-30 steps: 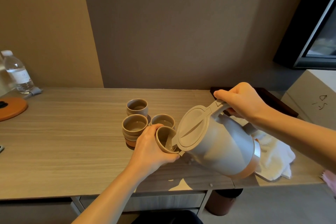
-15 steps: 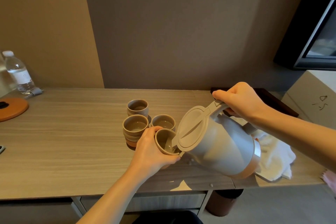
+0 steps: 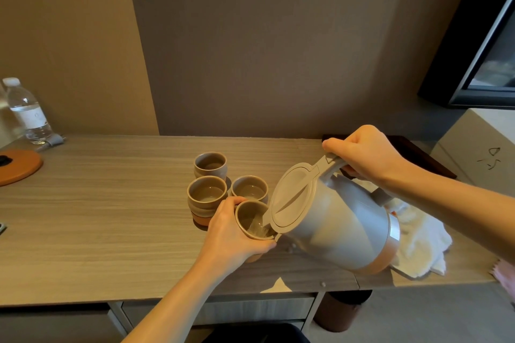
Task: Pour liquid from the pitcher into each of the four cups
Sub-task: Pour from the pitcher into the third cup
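My right hand grips the handle of a grey pitcher with a beige lid, tilted steeply to the left above the desk. Its spout sits over the rim of a beige cup that my left hand holds tilted toward the pitcher. Clear liquid shows inside that cup. Three more cups stand on the desk just behind: a far cup, a left cup and a right cup, which holds some liquid.
The wooden desk runs left to right against the wall. A water bottle and an orange round pad are at far left. A white cloth lies under the pitcher's base, a dark tray behind it, a bin below.
The pitcher and the held cup have stayed nearly in place, with the cup raised a little. Liquid is now visible in the held cup.
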{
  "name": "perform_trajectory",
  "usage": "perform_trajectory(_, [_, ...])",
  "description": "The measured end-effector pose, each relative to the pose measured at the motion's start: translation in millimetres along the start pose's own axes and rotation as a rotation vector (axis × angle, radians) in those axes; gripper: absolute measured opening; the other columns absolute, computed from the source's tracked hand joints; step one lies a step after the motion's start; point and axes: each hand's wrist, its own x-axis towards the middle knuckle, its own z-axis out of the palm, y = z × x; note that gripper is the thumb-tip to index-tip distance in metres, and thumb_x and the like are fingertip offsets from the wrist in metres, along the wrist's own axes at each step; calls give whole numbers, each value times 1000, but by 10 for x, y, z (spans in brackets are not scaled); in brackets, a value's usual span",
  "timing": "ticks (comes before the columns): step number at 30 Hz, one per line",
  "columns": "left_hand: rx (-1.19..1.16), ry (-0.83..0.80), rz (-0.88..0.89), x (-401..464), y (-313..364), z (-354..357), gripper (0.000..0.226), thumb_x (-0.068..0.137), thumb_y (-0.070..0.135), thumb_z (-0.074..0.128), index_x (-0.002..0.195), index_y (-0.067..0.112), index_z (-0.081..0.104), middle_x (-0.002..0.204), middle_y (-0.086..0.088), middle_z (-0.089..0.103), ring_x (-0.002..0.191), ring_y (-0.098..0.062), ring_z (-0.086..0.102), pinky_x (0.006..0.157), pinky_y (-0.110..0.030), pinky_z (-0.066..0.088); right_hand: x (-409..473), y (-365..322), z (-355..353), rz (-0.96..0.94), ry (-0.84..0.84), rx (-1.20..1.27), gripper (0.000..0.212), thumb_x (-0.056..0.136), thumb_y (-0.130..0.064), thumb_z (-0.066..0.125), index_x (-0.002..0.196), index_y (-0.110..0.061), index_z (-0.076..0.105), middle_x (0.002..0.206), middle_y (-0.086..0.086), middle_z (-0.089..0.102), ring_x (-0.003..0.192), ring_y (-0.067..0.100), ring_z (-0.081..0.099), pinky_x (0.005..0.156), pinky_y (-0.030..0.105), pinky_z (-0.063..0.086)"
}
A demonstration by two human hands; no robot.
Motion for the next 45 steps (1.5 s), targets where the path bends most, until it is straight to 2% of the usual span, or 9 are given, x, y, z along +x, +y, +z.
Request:
perform_trajectory(6, [-17,8,-2,-2,-10,-7,78,42,44,93,99,46,40,106,21,53,93,6,52,65,-7,39,15,-10,-4,-8,-2,3,44,87,-23,58,46,-4,58,48,10,51,46,15,47,51,21,43])
perform_trajectory(10, [-34,10,-15,-8,-33,6,81,43,43,93,106,40,43,110,16,55,97,-2,54,67,-8,40,27,-17,8,-8,5,-28,46,84,-24,59,43,-6,57,43,6,49,41,12,44,51,24,44])
perform_trajectory(16, [-56,25,-12,-23,-46,23,81,43,41,94,108,37,45,112,14,54,97,-1,53,66,-6,41,22,-38,21,-12,-1,-62,45,84,-25,58,54,8,63,40,3,48,45,18,45,55,30,45])
perform_trajectory(21, [-70,38,-22,-28,-56,35,82,42,39,94,108,36,45,113,13,54,98,0,53,66,-7,41,12,-49,21,-20,-10,-61,45,85,-25,58,57,10,63,45,8,49,45,18,45,54,29,45])
perform_trajectory(26, [-76,42,-9,-39,-70,51,82,43,37,95,107,36,45,113,13,52,99,0,53,66,-7,42,13,-39,29,-16,-17,-76,45,85,-25,58,51,4,59,46,10,47,44,18,43,54,30,44])
perform_trajectory(31, [-90,49,1,-29,-75,55,81,41,39,95,105,38,45,113,14,51,100,0,53,68,-9,44,25,-33,29,-15,-16,-61,46,86,-25,58,62,14,64,52,15,52,49,21,47,55,29,45])
perform_trajectory(36, [-96,58,15,-28,-72,55,80,41,39,95,104,39,45,113,14,50,100,0,53,69,-10,44,33,-28,19,-15,-10,-67,46,86,-25,58,64,14,65,54,15,53,50,20,48,54,27,44])
perform_trajectory(45, [-95,64,-5,-29,-82,78,82,42,38,95,108,35,45,114,14,48,100,-2,52,68,-10,44,42,-32,10,-27,-10,-99,45,84,-26,59,59,11,65,52,15,52,52,24,48,57,33,46])
